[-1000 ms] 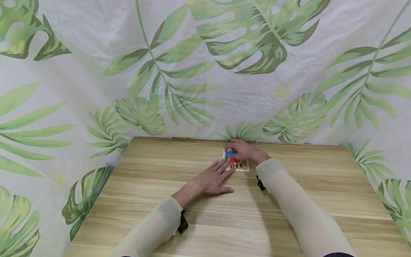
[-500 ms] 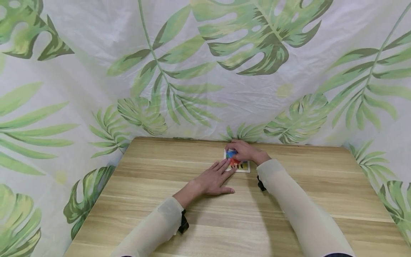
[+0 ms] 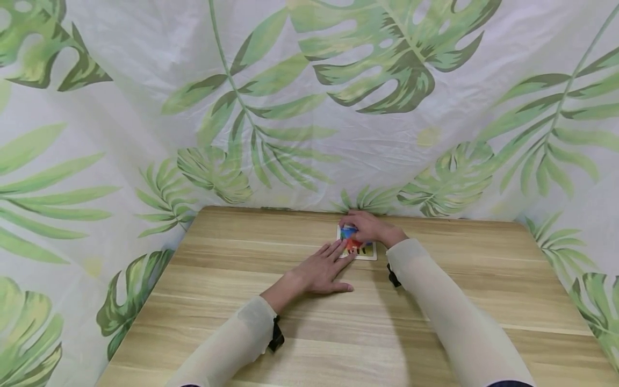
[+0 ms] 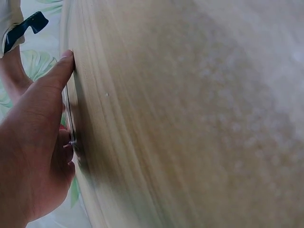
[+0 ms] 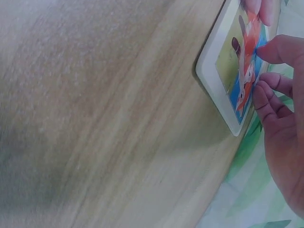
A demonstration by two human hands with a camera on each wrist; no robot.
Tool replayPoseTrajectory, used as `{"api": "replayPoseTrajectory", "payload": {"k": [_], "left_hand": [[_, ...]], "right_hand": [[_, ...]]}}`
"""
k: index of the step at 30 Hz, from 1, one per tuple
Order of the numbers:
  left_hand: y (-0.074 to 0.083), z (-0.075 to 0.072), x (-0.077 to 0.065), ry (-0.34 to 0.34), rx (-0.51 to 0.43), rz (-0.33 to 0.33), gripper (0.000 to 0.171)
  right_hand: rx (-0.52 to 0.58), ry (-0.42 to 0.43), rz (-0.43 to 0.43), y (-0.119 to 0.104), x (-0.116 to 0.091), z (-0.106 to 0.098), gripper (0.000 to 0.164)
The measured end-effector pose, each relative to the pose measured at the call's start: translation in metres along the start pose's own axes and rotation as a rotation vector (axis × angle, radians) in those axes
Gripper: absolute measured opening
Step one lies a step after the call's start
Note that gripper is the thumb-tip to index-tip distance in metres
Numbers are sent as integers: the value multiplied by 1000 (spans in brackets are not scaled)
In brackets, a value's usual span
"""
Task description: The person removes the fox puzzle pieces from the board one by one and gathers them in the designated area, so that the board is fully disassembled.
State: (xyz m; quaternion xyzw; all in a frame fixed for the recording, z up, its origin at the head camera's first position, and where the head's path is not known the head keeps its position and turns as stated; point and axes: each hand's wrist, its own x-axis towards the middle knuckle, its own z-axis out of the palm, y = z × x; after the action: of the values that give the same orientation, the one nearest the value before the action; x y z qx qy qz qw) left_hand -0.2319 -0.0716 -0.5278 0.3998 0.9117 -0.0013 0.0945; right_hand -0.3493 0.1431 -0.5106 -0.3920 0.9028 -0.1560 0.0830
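Observation:
A small picture puzzle with a white rim (image 3: pixel 362 258) and rounded corners lies flat near the table's far edge. Its picture, an orange fox on blue and yellow, shows in the right wrist view above the white border (image 5: pixel 219 92). My left hand (image 3: pixel 321 271) lies flat, fingers spread, the fingertips on the puzzle's near left part and the thumb out on the wood. My right hand (image 3: pixel 367 227) reaches over the far right side, with curled fingers and thumb (image 5: pixel 273 51) pinching down at the blue part of the picture. My right palm hides some of it.
The wood-grain table (image 3: pixel 232 252) runs up to a white leaf-print cloth (image 3: pixel 290 107) close behind the puzzle. Both sleeves are pale, and a black wrist device (image 3: pixel 276 336) sits under the left cuff, another black device (image 3: pixel 393 275) under the right.
The view has shifted very slightly. Both hands and the puzzle stay practically in the same place.

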Motion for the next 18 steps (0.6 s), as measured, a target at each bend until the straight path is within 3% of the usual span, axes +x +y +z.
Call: {"api": "replayPoseTrajectory", "payload": {"k": [10, 18], "left_hand": [[-1, 0, 1, 0, 18, 1, 89], [-1, -1, 0, 0, 15, 8, 88]], "right_hand": [[11, 28, 9, 3, 1, 4, 32], [24, 4, -15, 0, 0, -2, 36]]}}
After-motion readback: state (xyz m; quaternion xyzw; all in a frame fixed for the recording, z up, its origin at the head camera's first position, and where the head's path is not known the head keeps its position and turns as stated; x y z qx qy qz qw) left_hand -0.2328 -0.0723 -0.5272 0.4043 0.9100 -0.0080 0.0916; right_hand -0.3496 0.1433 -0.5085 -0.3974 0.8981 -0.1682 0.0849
